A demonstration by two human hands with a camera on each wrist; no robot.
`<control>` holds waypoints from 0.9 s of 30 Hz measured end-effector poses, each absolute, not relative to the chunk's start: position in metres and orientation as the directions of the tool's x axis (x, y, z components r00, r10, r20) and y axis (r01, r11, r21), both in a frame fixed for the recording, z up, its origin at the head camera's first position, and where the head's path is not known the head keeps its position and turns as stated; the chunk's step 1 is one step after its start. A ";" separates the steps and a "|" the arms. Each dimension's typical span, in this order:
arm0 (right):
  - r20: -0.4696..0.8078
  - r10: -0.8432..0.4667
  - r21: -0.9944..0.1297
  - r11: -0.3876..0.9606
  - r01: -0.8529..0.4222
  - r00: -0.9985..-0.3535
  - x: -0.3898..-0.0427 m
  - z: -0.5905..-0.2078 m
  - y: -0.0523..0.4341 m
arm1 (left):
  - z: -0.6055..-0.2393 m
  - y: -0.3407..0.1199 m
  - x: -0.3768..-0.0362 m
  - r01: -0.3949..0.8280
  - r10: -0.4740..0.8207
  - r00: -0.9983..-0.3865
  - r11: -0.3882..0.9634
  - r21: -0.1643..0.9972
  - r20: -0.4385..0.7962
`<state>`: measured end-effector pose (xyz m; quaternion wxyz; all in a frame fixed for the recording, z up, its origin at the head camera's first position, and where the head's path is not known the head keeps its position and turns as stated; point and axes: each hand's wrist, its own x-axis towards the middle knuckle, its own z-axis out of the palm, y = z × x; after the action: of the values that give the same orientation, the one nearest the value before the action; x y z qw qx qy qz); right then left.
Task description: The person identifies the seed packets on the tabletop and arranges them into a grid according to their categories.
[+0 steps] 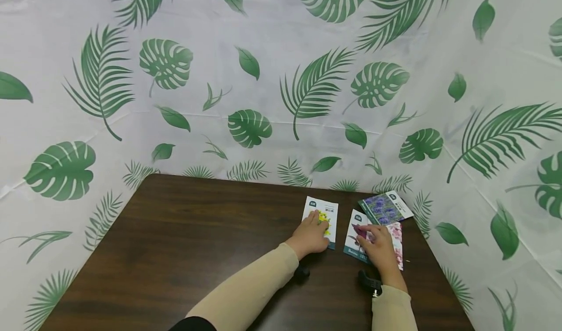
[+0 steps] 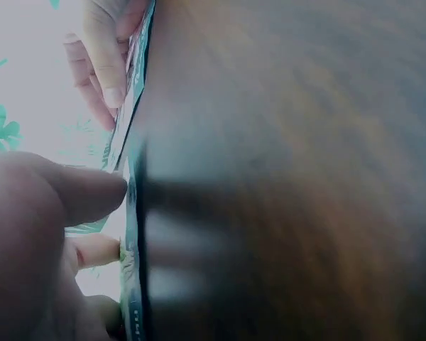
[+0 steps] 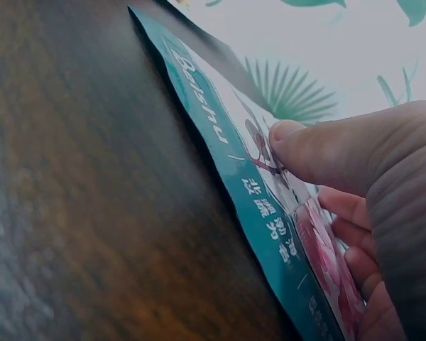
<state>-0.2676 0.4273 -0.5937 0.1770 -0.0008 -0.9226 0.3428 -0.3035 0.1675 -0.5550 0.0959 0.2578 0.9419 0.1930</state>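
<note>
Your left hand (image 1: 312,234) is lying flat on the yellow packet (image 1: 322,221), fingers straight and pressing it down onto the tabletop (image 1: 184,243). That packet is white with a yellow flower print and a teal strip along its near edge, and it is sitting toward the far right part of the tabletop. In the left wrist view you are seeing the packet edge-on, with your thumb (image 2: 85,192) resting at its rim; the view is blurred, so how firmly you are pressing is probably not something to judge from it.

Your right hand (image 1: 378,248) is resting on the pink packet (image 1: 395,238), just beside the yellow one and apart from it by a narrow strip of bare wood. The right wrist view is showing your thumb (image 3: 319,145) touching the packet's printed face near its teal border, with the other fingers lying relaxed on the pink flower picture, not curled round anything. So both hands are open and flat, each on its own packet.

A purple packet (image 1: 385,207) is lying just beyond the pink one, tilted and near the far right corner, touching or slightly overlapping it. A white cloth with green leaf prints (image 1: 263,77) is hanging behind and around the tabletop.
</note>
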 end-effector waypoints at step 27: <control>0.259 0.128 -0.655 0.752 -0.076 -0.957 -0.269 -0.591 0.429 | -0.580 0.135 -0.325 0.389 0.525 -0.793 0.827 0.407 -0.308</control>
<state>-0.2692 0.4287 -0.5909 0.1455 -0.0141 -0.9246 0.3519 -0.3255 0.1354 -0.5803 0.2082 0.2450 0.9327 0.1632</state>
